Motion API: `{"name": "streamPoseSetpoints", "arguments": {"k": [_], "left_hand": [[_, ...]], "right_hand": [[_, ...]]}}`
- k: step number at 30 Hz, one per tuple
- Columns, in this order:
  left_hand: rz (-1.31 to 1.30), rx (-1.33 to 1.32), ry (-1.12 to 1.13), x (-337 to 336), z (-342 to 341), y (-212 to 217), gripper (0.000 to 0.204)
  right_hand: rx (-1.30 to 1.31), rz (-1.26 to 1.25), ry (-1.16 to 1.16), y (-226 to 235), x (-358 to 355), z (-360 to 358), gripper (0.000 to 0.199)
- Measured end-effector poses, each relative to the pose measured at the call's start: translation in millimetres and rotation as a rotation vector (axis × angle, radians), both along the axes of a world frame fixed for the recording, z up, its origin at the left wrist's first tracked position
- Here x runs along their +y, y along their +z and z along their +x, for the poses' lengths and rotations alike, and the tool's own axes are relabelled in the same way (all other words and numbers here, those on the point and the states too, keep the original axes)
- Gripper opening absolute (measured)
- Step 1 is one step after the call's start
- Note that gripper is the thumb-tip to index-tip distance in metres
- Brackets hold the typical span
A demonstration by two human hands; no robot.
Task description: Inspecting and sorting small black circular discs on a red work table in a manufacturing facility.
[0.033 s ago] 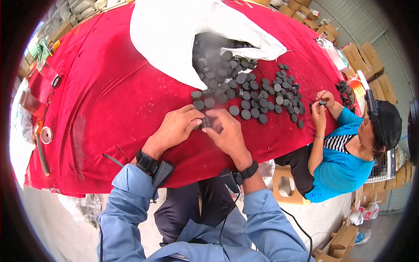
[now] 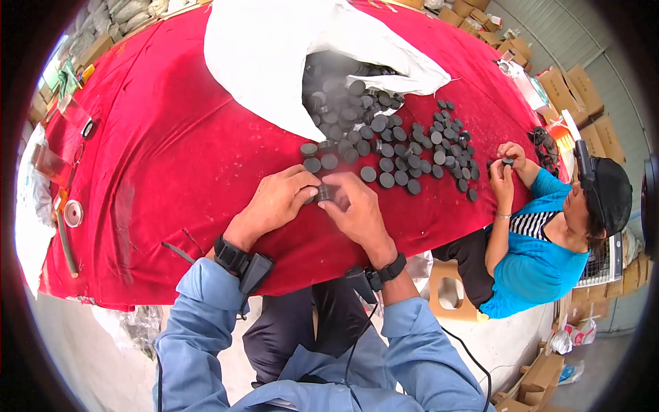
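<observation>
Between my two hands, just above the near part of the red-covered table, is a small round black cap (image 2: pixel 322 193). My left hand (image 2: pixel 278 199) pinches it from the left with thumb and fingers. From the other side, the thumb and fingers of my right hand (image 2: pixel 355 206) close on the same cap. Fingers hide part of it. Beyond my hands lies a spread of similar black round caps (image 2: pixel 414 161), running to the right. Several more sit in the mouth of a white woven sack (image 2: pixel 261 65), its opening facing me.
At the right edge a person (image 2: pixel 542 254) in blue handles a black cap. On the left of the red cloth (image 2: pixel 171 172) lie a hammer (image 2: pixel 67 240), a pale ring (image 2: pixel 73 213) and clear containers (image 2: pixel 51 165). Cardboard boxes (image 2: pixel 573 93) stand behind at right.
</observation>
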State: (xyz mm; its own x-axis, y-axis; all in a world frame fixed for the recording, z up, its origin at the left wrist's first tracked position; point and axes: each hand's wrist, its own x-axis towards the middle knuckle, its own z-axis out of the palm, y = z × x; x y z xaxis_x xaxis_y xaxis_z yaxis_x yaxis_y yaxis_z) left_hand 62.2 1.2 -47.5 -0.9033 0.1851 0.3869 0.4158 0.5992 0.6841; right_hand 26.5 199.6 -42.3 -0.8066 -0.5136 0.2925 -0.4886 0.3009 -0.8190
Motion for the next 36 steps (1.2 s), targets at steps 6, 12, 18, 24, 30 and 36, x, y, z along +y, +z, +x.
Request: {"name": "streamPoseSetpoints", "arguments": {"k": [6,12,18,24,30,36], "left_hand": [[-0.095,-0.076,0.058,-9.2,2.6,12.9,0.016],[0.151,-0.072,0.049,-10.4,2.4,18.7,0.026],[0.626,-0.318,-0.172,7.7,3.0,5.0,0.035],[0.887,-0.535,-0.210,16.9,2.7,14.5,0.034],[1.099,-0.644,-0.270,16.2,1.7,8.6,0.033],[1.046,-0.556,-0.129,22.5,4.5,14.1,0.032]], "right_hand": [[0.133,-0.021,-0.006,-1.2,0.4,0.7,0.035],[0.243,-0.170,-0.051,-0.9,0.8,-3.2,0.035],[0.216,-0.335,-0.050,0.0,-3.4,-4.6,0.036],[0.227,-0.319,-0.010,3.9,1.7,-4.5,0.037],[0.238,-0.311,-0.009,3.3,2.0,-2.0,0.038],[0.238,-0.319,-0.017,3.3,0.5,-1.5,0.039]]}}
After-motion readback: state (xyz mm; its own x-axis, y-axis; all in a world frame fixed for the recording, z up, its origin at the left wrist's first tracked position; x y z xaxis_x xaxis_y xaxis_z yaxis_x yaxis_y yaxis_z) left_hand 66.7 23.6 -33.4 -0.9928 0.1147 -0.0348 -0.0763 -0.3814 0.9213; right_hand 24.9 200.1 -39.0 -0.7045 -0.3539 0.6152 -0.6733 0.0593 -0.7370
